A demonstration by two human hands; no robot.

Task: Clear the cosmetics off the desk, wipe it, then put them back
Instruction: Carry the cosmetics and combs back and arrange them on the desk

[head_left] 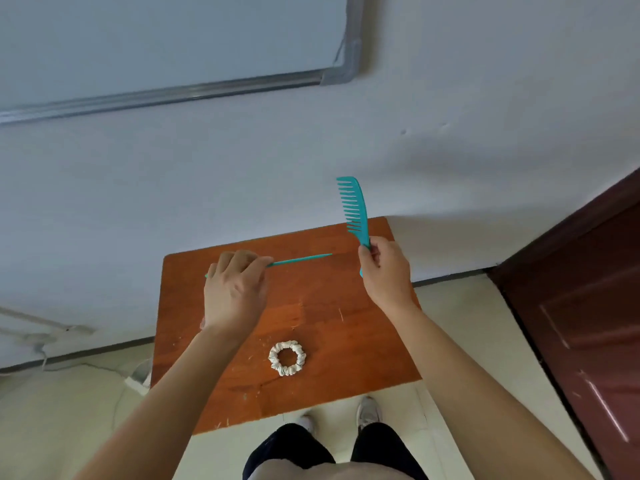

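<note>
The right grip (384, 268) is clamped round the handle of a teal wide-tooth comb (355, 209), holding it upright over the far right corner of the worktop (346, 341), teeth facing left. The left grip (235, 292) curls its fingers over 1 end of a thin teal tail comb (301, 260), whose pointed tail sticks out rightward. A pale scrunchie (287, 358) lies on the worktop, nearer the person, between the 2 forearms.
</note>
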